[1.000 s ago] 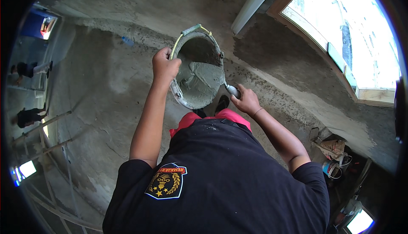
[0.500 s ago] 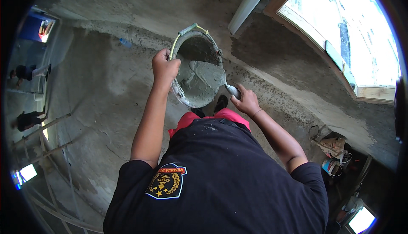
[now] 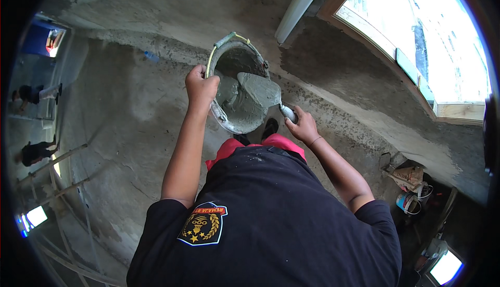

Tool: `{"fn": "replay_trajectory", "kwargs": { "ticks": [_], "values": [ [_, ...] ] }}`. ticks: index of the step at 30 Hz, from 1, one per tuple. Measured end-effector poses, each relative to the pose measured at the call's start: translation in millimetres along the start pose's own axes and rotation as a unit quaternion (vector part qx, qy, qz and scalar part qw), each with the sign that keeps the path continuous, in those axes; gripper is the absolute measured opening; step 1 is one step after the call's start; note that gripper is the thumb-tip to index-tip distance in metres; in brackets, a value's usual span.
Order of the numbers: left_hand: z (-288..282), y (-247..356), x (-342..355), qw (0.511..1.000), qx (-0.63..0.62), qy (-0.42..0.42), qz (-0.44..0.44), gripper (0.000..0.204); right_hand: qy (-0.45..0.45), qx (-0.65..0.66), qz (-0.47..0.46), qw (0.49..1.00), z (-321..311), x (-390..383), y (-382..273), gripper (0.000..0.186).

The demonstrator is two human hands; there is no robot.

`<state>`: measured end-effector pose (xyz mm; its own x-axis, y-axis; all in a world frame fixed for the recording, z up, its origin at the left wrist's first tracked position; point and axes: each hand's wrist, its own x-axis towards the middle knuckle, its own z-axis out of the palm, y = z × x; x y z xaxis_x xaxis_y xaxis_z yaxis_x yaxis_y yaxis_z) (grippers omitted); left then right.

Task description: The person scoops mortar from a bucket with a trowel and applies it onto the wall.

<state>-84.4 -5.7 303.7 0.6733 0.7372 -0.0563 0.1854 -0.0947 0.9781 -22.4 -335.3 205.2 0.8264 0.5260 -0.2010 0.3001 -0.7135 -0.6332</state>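
A bucket (image 3: 240,58) smeared with grey cement hangs tilted in front of me, its yellow handle up along the rim. My left hand (image 3: 202,90) is closed on the bucket's left rim. Wet grey mortar (image 3: 229,107) lies inside, with an uneven, scooped surface. My right hand (image 3: 303,127), right of the bucket, is closed round the grip of a trowel (image 3: 260,89). The trowel's broad blade is coated in mortar and lies over the bucket's mouth, reaching across the right rim. Whether the blade touches the mortar beneath cannot be made out.
A rough cement wall (image 3: 172,5) rises ahead, with a pale pipe (image 3: 304,5) and a wood-framed window (image 3: 385,52). A plastic bottle (image 3: 151,56) lies near the wall's foot. A small pail (image 3: 409,202) stands at right. Poles (image 3: 57,159) and two people are at left.
The trowel blade has shifted right across the bucket's mouth, showing more mortar on the left. My right hand has moved slightly right, while my left keeps its hold on the rim.
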Motion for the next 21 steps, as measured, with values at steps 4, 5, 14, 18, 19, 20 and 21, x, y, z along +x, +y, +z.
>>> {"fn": "replay_trajectory", "kwargs": {
  "ticks": [4,5,14,18,19,20,21],
  "values": [
    [2,-1,0,1.0,-0.005,0.002,0.002,0.013,-0.02,-0.019,0.005,1.0,-5,-4,6,0.05],
    [2,-1,0,1.0,-0.011,0.0,0.002,0.014,-0.018,-0.026,0.001,0.999,-6,-5,8,0.05],
    [15,-12,0,0.999,-0.049,0.008,-0.015,0.015,-0.007,-0.071,0.003,0.997,-17,-10,29,0.046],
    [21,-21,2,0.999,-0.041,0.013,-0.023,0.015,-0.023,-0.075,0.032,0.996,-25,-6,38,0.047],
    [23,-23,3,0.999,-0.04,0.016,-0.028,0.015,-0.025,-0.075,0.04,0.996,-27,-5,40,0.048],
    [25,-26,3,0.999,-0.042,0.018,-0.017,0.015,-0.018,-0.073,0.029,0.997,-30,-4,42,0.047],
    [28,-27,4,0.999,-0.044,0.021,-0.011,0.015,-0.016,-0.075,0.021,0.997,-32,-2,44,0.047]
  ]
}}
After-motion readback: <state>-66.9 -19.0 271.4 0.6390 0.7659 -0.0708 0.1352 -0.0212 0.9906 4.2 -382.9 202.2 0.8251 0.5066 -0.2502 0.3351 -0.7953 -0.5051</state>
